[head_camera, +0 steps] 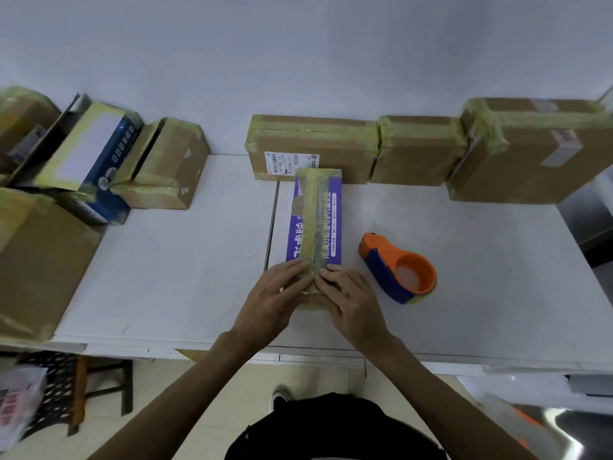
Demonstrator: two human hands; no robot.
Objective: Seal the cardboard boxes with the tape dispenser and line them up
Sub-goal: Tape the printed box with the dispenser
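A long purple box (pixel 333 220) with white print lies lengthwise in the middle of the white table (pixel 172 280). A strip of yellowish tape runs down its top. My left hand (pixel 278 293) and my right hand (pixel 348 295) lie side by side on the box's near end, with fingers stretched flat over the tape. An orange and blue tape dispenser (pixel 399 268) rests on the table just right of the box, apart from both hands.
Three taped brown boxes stand in a row along the back wall: one with a label (pixel 311 149), a middle one (pixel 419 151) and a large one (pixel 530 151). Several more boxes (pixel 99 161) crowd the left side. The table's near edge runs just before my wrists.
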